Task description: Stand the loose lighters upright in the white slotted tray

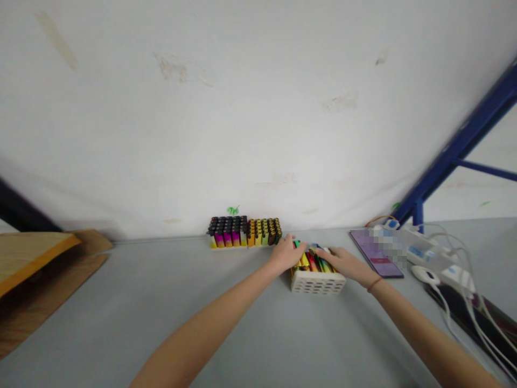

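Note:
A white plastic basket (318, 283) with a perforated side sits on the grey table, with shiny, multicoloured lighters (313, 263) lying in it. My left hand (287, 253) is at the basket's left edge, fingers bent around lighters, thumb over the top. From the other side, my right hand (341, 261) reaches over the rim with its thumb on the lighters; its other fingers are partly hidden. Behind and left of the basket, a block of upright purple-and-yellow lighters with black tops (228, 233) touches a second block of yellow, orange and dark lighters with gold tops (264, 233).
A white wall (258, 118) rises behind the table (181, 318). On the right lie a purple-screened tablet (375, 252), a power strip (440, 261) and white cables (446, 310). Brown cardboard (44, 291) stands at the left; a blue metal frame (456, 145) slants up on the right.

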The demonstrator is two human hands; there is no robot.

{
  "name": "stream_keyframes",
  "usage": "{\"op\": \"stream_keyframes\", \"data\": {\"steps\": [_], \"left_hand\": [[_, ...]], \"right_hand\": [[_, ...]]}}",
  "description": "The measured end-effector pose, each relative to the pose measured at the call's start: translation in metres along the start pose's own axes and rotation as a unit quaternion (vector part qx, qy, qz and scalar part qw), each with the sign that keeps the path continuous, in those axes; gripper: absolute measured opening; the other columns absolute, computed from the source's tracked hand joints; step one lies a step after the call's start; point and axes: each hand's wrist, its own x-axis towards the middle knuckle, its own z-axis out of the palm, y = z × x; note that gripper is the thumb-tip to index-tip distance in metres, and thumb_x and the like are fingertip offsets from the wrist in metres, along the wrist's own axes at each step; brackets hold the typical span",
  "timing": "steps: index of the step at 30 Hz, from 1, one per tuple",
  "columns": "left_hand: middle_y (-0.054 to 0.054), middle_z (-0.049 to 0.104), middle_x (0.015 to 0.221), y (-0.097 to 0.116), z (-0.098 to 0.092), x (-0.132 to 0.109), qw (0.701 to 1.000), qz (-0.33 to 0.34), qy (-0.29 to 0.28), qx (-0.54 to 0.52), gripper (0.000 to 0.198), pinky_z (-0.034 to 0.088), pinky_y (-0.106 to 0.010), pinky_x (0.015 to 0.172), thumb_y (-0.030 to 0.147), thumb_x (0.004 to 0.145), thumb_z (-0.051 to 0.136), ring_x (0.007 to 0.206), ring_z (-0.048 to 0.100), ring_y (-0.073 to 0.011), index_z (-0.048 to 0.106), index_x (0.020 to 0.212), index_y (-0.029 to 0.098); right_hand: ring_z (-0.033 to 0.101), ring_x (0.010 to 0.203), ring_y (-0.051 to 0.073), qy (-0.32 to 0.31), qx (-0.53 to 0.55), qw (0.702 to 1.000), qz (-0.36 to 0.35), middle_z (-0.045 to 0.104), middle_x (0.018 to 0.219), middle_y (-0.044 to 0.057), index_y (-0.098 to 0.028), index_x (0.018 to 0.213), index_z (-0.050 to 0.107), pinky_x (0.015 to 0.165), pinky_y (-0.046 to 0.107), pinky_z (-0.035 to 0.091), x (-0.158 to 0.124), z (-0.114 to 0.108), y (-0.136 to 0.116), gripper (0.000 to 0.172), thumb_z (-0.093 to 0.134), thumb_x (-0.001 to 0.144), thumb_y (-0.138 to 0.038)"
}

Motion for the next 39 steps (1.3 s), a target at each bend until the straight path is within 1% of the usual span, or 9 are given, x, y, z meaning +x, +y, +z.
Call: {"op": "stream_keyframes", "data": {"steps": [4, 8, 10, 13, 19, 23, 29, 34, 39], "left_hand": [[-0.011, 0.066, 0.116, -0.004, 0.0, 0.005, 0.999, 0.028, -0.004, -0.029, 0.031, 0.042, -0.03, 0.093, 0.03, 0.094, 0.046, 0.109, 0.06, -0.0244, 0.062, 0.115, 0.015], [-0.008, 0.069, 0.11, -0.002, -0.002, 0.006, 0.998, 0.034, -0.025, -0.044, 0.034, 0.045, -0.028, 0.089, 0.042, 0.091, 0.05, 0.104, 0.062, -0.0241, 0.066, 0.109, 0.017], [-0.009, 0.069, 0.11, 0.0, -0.003, 0.008, 0.999, 0.021, -0.037, -0.028, 0.039, 0.046, -0.028, 0.086, 0.044, 0.085, 0.059, 0.102, 0.063, -0.0252, 0.066, 0.111, 0.017], [-0.008, 0.069, 0.11, 0.005, -0.002, 0.015, 0.998, 0.016, -0.062, 0.002, 0.031, 0.047, -0.027, 0.083, 0.031, 0.08, 0.062, 0.1, 0.064, -0.0244, 0.068, 0.108, 0.018], [-0.009, 0.072, 0.104, 0.004, 0.003, 0.035, 0.991, 0.016, -0.109, 0.078, 0.026, 0.049, -0.027, 0.079, 0.016, 0.078, 0.059, 0.097, 0.066, -0.0251, 0.071, 0.1, 0.016], [-0.007, 0.073, 0.1, 0.0, 0.002, 0.044, 0.988, 0.036, -0.115, 0.099, 0.024, 0.05, -0.028, 0.079, 0.025, 0.075, 0.069, 0.094, 0.067, -0.026, 0.072, 0.097, 0.018], [-0.003, 0.074, 0.083, 0.006, 0.006, 0.049, 0.971, 0.089, -0.145, 0.171, 0.002, 0.051, -0.027, 0.077, 0.025, 0.074, 0.073, 0.087, 0.068, -0.0254, 0.073, 0.074, 0.023], [-0.017, 0.071, 0.101, 0.012, 0.014, 0.043, 0.966, 0.064, -0.085, 0.234, 0.032, 0.05, -0.035, 0.082, 0.039, 0.092, 0.052, 0.099, 0.066, -0.0318, 0.069, 0.097, 0.012], [-0.019, 0.068, 0.106, 0.019, 0.017, 0.042, 0.964, 0.028, -0.03, 0.262, 0.032, 0.051, -0.036, 0.081, 0.028, 0.095, 0.046, 0.1, 0.066, -0.0302, 0.056, 0.118, 0.007]], "right_hand": [[0.061, 0.067, 0.021, -0.015, -0.025, 0.999, 0.027, 0.069, 0.071, 0.009, -0.016, 0.07, 0.064, 0.06, 0.029, 0.044, 0.006, -0.001, 0.001, 0.057, 0.045, 0.08, -0.068], [0.064, 0.072, 0.022, 0.011, 0.009, 0.999, 0.039, 0.071, 0.079, 0.01, -0.014, 0.08, 0.067, 0.062, 0.03, 0.048, 0.019, 0.001, 0.017, 0.057, 0.047, 0.08, -0.068], [0.066, 0.08, 0.024, 0.028, 0.018, 0.999, 0.018, 0.073, 0.089, 0.01, -0.015, 0.089, 0.069, 0.07, 0.031, 0.05, 0.025, 0.002, 0.027, 0.055, 0.048, 0.08, -0.065], [0.066, 0.086, 0.025, 0.036, -0.001, 0.999, -0.008, 0.073, 0.091, 0.01, -0.016, 0.089, 0.07, 0.079, 0.033, 0.049, 0.034, 0.003, 0.037, 0.051, 0.048, 0.082, -0.061], [0.065, 0.08, 0.023, 0.032, -0.032, 0.999, 0.017, 0.072, 0.088, 0.01, -0.015, 0.092, 0.069, 0.071, 0.031, 0.049, 0.046, 0.001, 0.042, 0.046, 0.046, 0.085, -0.055], [0.065, 0.082, 0.022, 0.051, -0.071, 0.996, -0.012, 0.071, 0.091, 0.009, -0.016, 0.098, 0.068, 0.075, 0.031, 0.048, 0.051, -0.001, 0.043, 0.041, 0.047, 0.086, -0.05], [0.064, 0.086, 0.023, 0.057, -0.159, 0.984, -0.063, 0.07, 0.092, 0.011, -0.015, 0.109, 0.064, 0.076, 0.03, 0.046, 0.052, -0.001, 0.041, 0.036, 0.05, 0.087, -0.039], [0.063, 0.097, 0.024, 0.088, -0.174, 0.977, -0.083, 0.067, 0.102, 0.015, -0.012, 0.113, 0.062, 0.086, 0.031, 0.044, 0.052, 0.004, 0.043, 0.038, 0.049, 0.089, -0.038], [0.062, 0.097, 0.023, 0.104, -0.165, 0.974, -0.115, 0.065, 0.106, 0.015, -0.013, 0.115, 0.06, 0.087, 0.031, 0.044, 0.056, 0.01, 0.046, 0.036, 0.054, 0.087, -0.037]]}}
